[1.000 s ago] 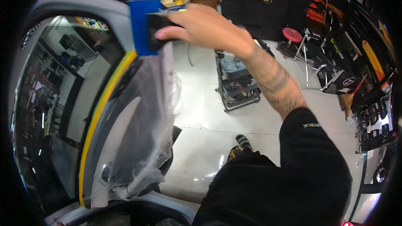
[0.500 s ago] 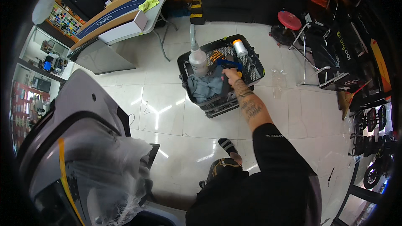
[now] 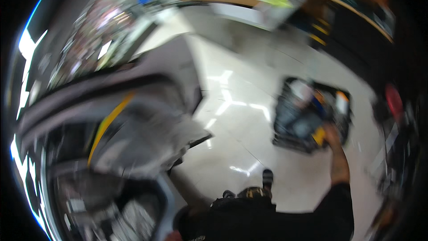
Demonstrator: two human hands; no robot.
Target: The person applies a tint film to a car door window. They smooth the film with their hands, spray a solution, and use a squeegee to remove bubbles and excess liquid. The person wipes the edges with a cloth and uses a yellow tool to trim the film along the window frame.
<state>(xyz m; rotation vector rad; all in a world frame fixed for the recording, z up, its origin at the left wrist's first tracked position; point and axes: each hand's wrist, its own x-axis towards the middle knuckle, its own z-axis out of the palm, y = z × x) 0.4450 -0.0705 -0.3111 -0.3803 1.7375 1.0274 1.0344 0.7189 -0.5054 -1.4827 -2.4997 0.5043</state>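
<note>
My right hand [image 3: 331, 135] is closed at the near right side of a black basket [image 3: 292, 144] on the floor. A yellow thing [image 3: 318, 136] is at its fingers; blur hides its exact kind. Inside the basket are a spray bottle [image 3: 301, 93] with a whitish body, a grey-blue cloth [image 3: 303, 121] and a white cylinder with an orange top [image 3: 342, 103]. At the lower edge, a small skin-coloured patch, apparently my left hand [image 3: 174, 235], shows beside my black shirt; its fingers cannot be made out.
An opened grey car door [image 3: 178, 60] stands at left, with clear plastic sheeting [image 3: 147, 140] and a yellow strip [image 3: 109, 125] on it. At the back, a table carries long boxes [image 3: 236, 13] and a yellow-green cloth [image 3: 276, 1]. A red stool [image 3: 393, 100] is at right.
The view has swung left, so the basket now appears farther right and the car larger in view. My right hand has drawn back to the basket's near side, with the yellow thing showing.
</note>
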